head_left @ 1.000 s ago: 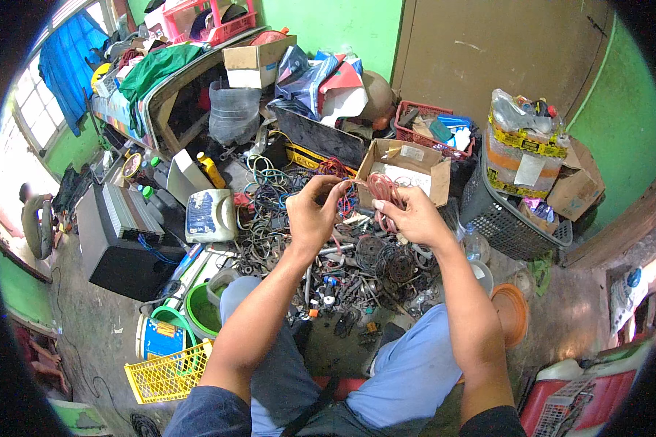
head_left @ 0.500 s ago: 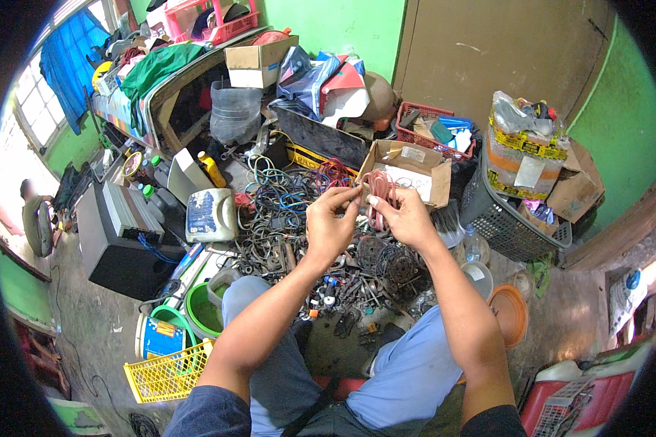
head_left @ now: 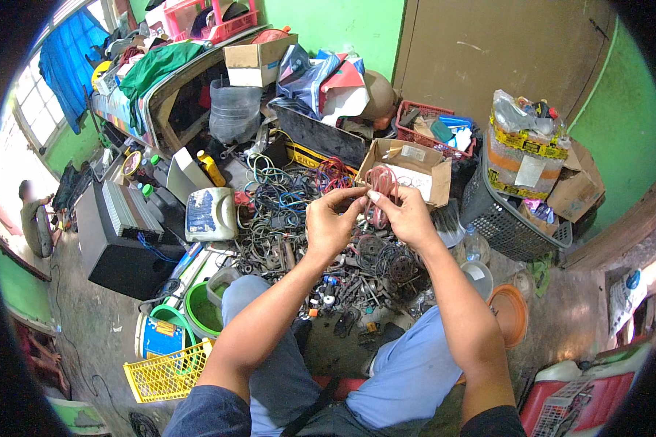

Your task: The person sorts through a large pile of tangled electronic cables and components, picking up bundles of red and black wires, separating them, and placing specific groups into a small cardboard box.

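Observation:
In front of me, above a heap of cables and metal parts, my right hand [head_left: 411,221] holds a loose coil of pinkish-red wire [head_left: 381,177] between thumb and fingers. The coil's loops stand up above the fingertips. My left hand [head_left: 332,224] is closed in a pinch on the same wire, its fingertips close to my right thumb. The bit of wire between the fingertips is mostly hidden. Beneath and beyond both hands lies the tangled cable heap [head_left: 273,204], with an open cardboard box [head_left: 437,182] just behind the coil.
A white-and-blue jerrycan [head_left: 211,215], a black box-shaped unit [head_left: 120,255] and a green bucket [head_left: 202,309] stand left. A yellow crate [head_left: 169,373] lies near my left elbow. Right are an orange basin [head_left: 508,315] and a grey basket [head_left: 514,226]. Another person [head_left: 38,218] sits far left.
My left fingertips have moved slightly right, closer to my right thumb. The wire coil has shifted and its loops look a little more spread.

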Demonstrator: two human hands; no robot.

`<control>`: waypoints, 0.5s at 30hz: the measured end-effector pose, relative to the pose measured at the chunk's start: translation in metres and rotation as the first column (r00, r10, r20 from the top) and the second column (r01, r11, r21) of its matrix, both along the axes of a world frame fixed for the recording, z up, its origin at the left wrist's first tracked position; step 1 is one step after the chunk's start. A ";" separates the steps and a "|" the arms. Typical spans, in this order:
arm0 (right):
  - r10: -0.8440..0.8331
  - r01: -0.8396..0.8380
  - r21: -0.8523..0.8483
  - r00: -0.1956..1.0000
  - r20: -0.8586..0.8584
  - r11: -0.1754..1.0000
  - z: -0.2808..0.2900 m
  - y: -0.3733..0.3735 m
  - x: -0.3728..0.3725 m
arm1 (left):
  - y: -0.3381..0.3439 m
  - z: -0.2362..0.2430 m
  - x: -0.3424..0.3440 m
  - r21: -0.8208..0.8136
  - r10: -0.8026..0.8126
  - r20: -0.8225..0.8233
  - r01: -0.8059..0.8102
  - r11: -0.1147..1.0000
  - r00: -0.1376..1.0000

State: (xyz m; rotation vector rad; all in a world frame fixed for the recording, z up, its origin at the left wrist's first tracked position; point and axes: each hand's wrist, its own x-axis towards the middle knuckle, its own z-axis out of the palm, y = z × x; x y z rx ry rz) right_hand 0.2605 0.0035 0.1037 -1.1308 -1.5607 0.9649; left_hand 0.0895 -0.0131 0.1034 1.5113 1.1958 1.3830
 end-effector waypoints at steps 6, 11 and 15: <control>-0.029 0.021 -0.067 0.993 -0.117 0.998 -0.010 0.005 0.002 | 0.001 -0.003 0.001 0.054 -0.085 -0.029 0.086 0.995 0.996; -0.003 -0.024 -0.106 0.968 -0.250 0.994 -0.010 0.004 0.000 | 0.002 0.000 0.000 0.013 -0.137 0.036 0.137 0.991 0.990; 0.027 -0.065 -0.124 0.957 -0.288 0.990 -0.010 0.002 -0.004 | 0.005 -0.004 -0.005 0.019 -0.156 0.020 0.156 0.988 0.987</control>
